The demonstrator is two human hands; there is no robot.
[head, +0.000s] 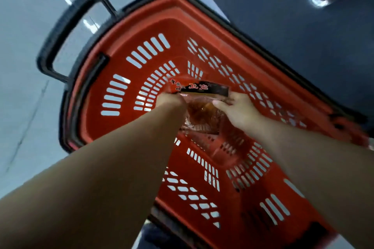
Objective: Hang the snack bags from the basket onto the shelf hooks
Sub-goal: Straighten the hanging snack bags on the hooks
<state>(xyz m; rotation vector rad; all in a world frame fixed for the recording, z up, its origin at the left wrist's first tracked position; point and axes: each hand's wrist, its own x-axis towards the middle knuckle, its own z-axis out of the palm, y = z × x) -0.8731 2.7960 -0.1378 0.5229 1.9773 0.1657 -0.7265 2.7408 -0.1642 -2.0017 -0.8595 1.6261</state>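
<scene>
Grey floor under red basket (121, 32); left hand (170, 100) and right hand (238, 109) apparently pinch one snack bag (202, 105) (blurred).

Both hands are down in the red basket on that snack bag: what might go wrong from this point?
1. The left hand and right hand grip the snack bag near its top; squeezing may crumple the header strip it hangs by.
2. The picture is blurred, so the grip may be loose and the bag could drop into the basket.

A shop: red plastic shopping basket (129, 32) on grey floor tiles (30, 107).
</scene>
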